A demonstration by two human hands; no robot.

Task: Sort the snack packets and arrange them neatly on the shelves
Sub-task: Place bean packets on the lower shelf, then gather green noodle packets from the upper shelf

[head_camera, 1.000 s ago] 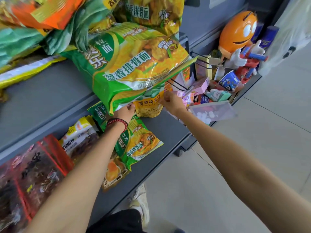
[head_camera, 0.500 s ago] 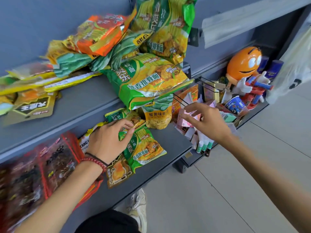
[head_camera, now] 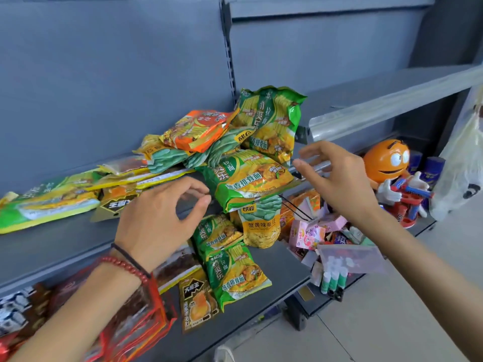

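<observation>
On the middle shelf (head_camera: 65,239), the big green noodle pack (head_camera: 251,184) lies at the front of a loose heap, its near edge hanging out past the shelf lip. Both hands hover before it with nothing in them. My left hand (head_camera: 159,220) is loosely curled, thumb and forefinger almost meeting, just left of the pack. My right hand (head_camera: 339,181) is spread wide beside its right corner.

I take the step to be gripping this pack and setting it straight. I would pinch it at both short ends, on the sealed seams, since the glossy film looks slippery. Lifting seems safer than dragging: the orange pack (head_camera: 198,129) and others are piled against its back edge, and the tall green pack (head_camera: 269,121) stands propped behind, so a pull could bring the heap forward.

Right under the overhang the bean packet (head_camera: 261,226) stands on the lower shelf (head_camera: 282,265); a slip would knock it. Two small green packs (head_camera: 232,273) of the same design lie there too, so grouping them makes sense.
</observation>
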